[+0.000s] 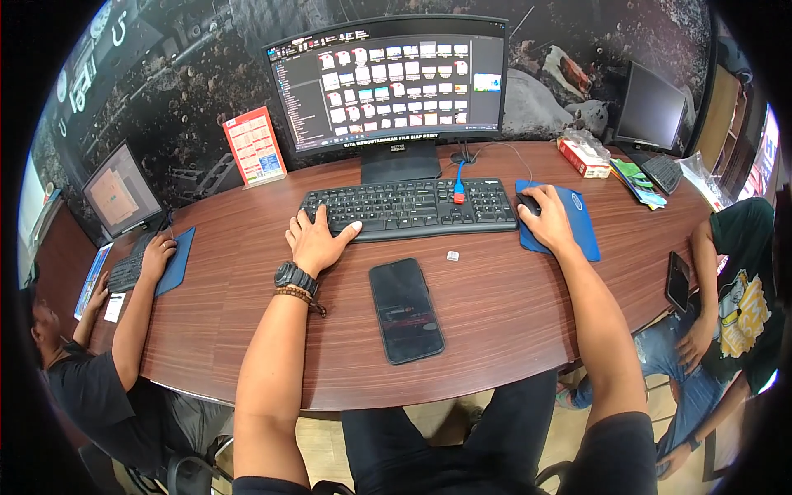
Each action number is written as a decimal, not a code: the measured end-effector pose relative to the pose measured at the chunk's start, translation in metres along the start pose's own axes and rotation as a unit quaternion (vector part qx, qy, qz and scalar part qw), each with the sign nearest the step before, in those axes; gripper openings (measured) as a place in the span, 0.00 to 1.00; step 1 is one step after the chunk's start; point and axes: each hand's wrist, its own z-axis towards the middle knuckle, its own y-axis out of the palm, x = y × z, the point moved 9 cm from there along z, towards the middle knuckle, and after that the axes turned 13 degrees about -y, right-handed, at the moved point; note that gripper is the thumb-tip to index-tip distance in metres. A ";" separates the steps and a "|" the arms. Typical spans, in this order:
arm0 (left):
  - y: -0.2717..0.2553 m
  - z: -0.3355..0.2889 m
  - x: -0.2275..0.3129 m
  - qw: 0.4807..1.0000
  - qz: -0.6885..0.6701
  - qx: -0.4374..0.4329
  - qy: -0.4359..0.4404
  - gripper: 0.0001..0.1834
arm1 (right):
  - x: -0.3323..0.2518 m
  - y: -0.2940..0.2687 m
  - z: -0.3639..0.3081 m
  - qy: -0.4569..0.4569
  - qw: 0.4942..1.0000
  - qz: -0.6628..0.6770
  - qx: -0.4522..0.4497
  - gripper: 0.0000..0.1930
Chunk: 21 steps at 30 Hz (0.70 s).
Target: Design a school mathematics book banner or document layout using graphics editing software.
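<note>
My left hand [316, 242] rests with fingers spread on the left end of a black keyboard [396, 208]; the thumb lies along its lower keys. A dark watch [296, 278] and a beaded bracelet [302, 295] circle that wrist. Wrapped over a black computer mouse [528, 203] is my right hand [548, 218], on a blue mouse pad [580, 224]. A dark smartphone [406, 311] lies face up between my forearms. Beyond the keyboard stands a curved monitor [392, 82] showing rows of file thumbnails. A small pale square item [452, 256] sits below the keyboard.
A blue cable with a red plug [459, 196] lies across the keyboard. Behind are a red-and-white calendar [255, 147] and a red-white box [584, 157]. Co-workers sit left [91, 388] and right [738, 305]. More monitors stand at both sides of the wooden desk [231, 330].
</note>
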 end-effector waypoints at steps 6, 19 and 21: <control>0.001 0.001 0.000 1.000 0.004 -0.001 0.000 0.55 | 0.002 0.000 0.000 0.013 1.000 -0.003 -0.003 0.20; 0.001 0.002 -0.005 1.000 0.000 0.003 -0.005 0.56 | -0.001 0.002 0.000 0.010 1.000 -0.010 -0.005 0.20; 0.002 0.002 -0.003 1.000 -0.005 0.001 0.002 0.55 | -0.001 0.001 0.000 -0.001 1.000 -0.009 -0.001 0.20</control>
